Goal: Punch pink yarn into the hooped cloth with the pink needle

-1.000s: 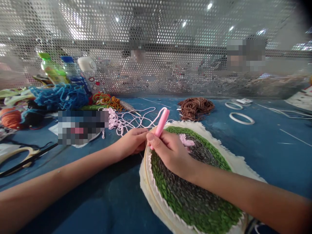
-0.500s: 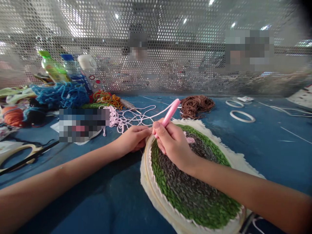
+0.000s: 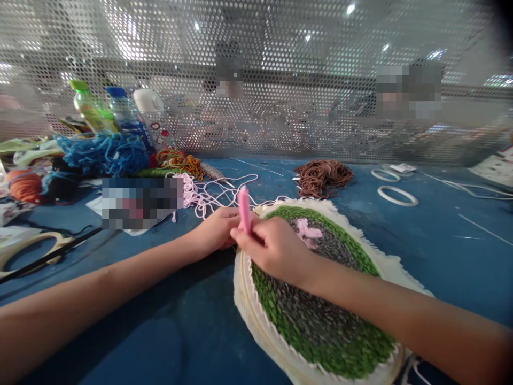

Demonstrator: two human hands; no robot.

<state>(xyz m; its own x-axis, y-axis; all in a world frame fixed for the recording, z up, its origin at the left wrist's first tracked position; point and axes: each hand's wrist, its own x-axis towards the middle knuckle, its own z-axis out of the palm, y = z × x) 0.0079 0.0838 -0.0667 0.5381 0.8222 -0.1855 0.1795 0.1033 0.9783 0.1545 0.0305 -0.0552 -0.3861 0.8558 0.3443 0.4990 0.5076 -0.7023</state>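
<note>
Pinching near-upright pink tool (image 3: 244, 209) in right hand (image 3: 276, 248) | over edge of hooped embroidery (image 3: 320, 326), extending rightward from fingers | with left hand (image 3: 216, 231) just beside, grip indiscernible

head view: camera worn on the head, facing forward and down across the table (image 3: 180, 326). near range — left hand (image 3: 216, 231), right hand (image 3: 278, 248) and embroidery (image 3: 316, 315), arms entering from the lower sides. farther off — mesh (image 3: 280, 125), filling the upper field.
</note>
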